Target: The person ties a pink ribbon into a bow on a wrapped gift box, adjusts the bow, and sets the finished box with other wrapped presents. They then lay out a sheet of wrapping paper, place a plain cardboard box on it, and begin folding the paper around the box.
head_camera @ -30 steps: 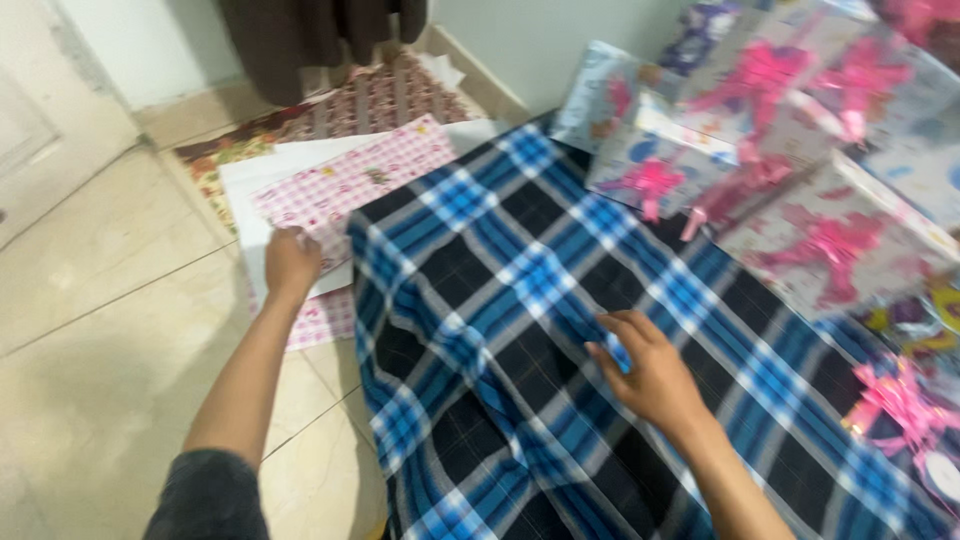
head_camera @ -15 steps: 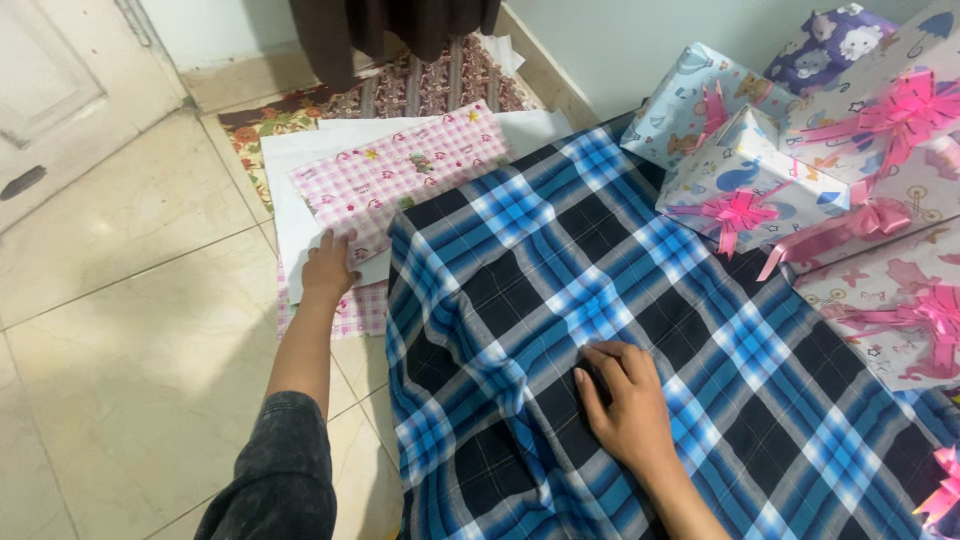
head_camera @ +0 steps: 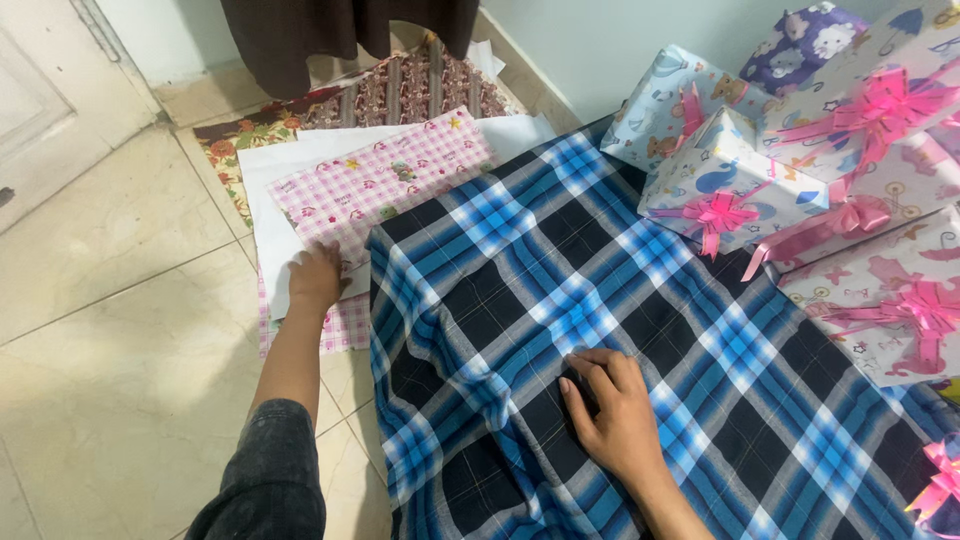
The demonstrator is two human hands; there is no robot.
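Note:
My left hand (head_camera: 317,277) reaches out to the stack of wrapping paper sheets on the floor and grips the edge of the pink checked sheet (head_camera: 385,177), next to a white sheet (head_camera: 272,240). My right hand (head_camera: 612,403) lies palm down on the blue and black checked cloth (head_camera: 560,300), fingers slightly curled and together, with nothing in it. The cloth covers the floor from the paper stack to the right edge of view.
Several wrapped gift boxes with pink ribbon bows (head_camera: 800,180) stand on the cloth at the right. More patterned paper sheets (head_camera: 400,90) lie by the wall under a dark curtain (head_camera: 330,30). A white door (head_camera: 50,100) is at the far left. Beige tiles (head_camera: 110,330) lie left.
The view has swung left and steadied. My left hand stays at the edge of the pink checked sheet. My right hand has settled flat on the cloth.

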